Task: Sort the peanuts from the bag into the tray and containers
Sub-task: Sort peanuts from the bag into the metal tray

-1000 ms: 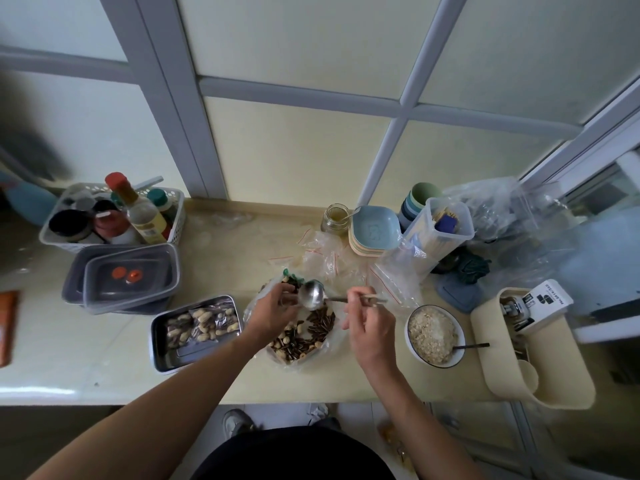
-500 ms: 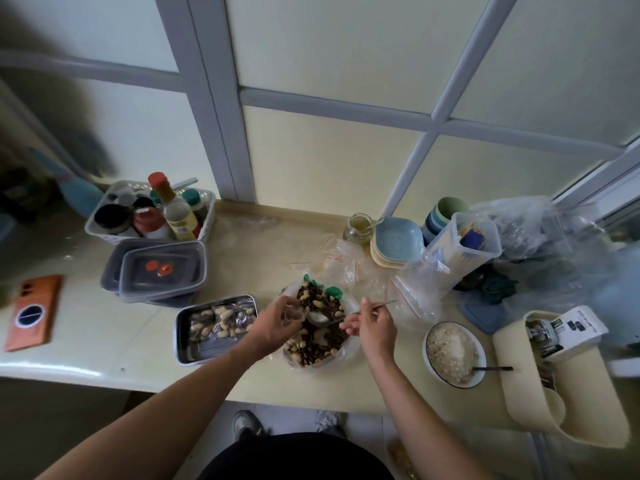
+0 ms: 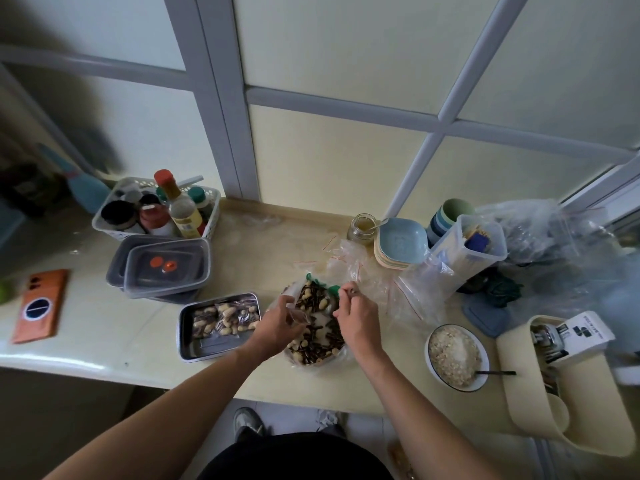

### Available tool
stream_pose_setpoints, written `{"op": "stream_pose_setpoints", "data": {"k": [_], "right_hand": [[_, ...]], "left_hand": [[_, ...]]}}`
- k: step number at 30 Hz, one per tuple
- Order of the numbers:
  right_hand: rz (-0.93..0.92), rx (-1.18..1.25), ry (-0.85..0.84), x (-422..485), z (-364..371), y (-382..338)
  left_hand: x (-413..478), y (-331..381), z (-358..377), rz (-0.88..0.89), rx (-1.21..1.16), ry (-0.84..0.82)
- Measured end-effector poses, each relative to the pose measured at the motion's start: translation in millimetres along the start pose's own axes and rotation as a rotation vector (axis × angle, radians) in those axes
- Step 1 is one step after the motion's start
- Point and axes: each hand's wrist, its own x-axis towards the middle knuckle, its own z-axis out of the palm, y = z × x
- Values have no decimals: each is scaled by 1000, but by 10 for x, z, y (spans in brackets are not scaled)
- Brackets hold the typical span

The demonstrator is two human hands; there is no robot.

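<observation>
**Q:** What is the layout, largest item first?

**A:** The counter [image 3: 104,341] carries everything. The reference item is the bag [image 3: 313,356], clear plastic and open at the top, at the counter's front edge. Two stacked lidded containers [image 3: 166,268] stand left of the bag and further back. The metal tray [image 3: 214,348] lies just left of the bag and holds small packets of peanuts. A bowl [image 3: 430,341] of pale flakes sits right of the bag. An orange phone [image 3: 40,304] lies far to the bag's left.

**Q:** Where are the peanuts [image 3: 323,303]?

**A:** Most are inside the bag, mixed with dark striped seeds.

**Q:** What are the hands doing?

**A:** The left hand [image 3: 277,323] pinches the clear edge of the bag on its left side. The right hand [image 3: 358,318] is over the bag's right side, fingers curled round a thin spoon [image 3: 352,291]. Only the end of the spoon's handle shows.

**Q:** Is any writing legible?

**A:** No. A white box [image 3: 581,332] far right of the bag carries black print, too small to read. The yellow label on the bottle [image 3: 183,211] behind the containers is also unreadable.
</observation>
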Motion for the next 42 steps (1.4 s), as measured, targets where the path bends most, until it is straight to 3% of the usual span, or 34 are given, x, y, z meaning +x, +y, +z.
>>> {"op": "stream_pose_setpoints", "data": {"k": [3, 6, 8, 14, 21, 29, 38, 42], "right_hand": [[-184, -54, -34, -75, 113, 76], [-255, -62, -83, -149, 149, 105], [-198, -18, -107, -179, 146, 108], [311, 348, 14, -198, 2, 82], [282, 374, 127, -195, -259, 155], [67, 277, 236, -243, -509, -1], [-576, -145, 188, -534, -419, -82], [-574, -171, 248, -599, -417, -111]], "left_hand": [[26, 1, 42, -32, -28, 24], [26, 19, 68, -74, -64, 60], [32, 1, 74, -100, -86, 74], [33, -53, 66, -132, -56, 75], [51, 50, 117, -93, -23, 84], [153, 149, 244, -109, -62, 61], [197, 274, 307, -74, -65, 86], [202, 266, 300, -77, -84, 109]]}}
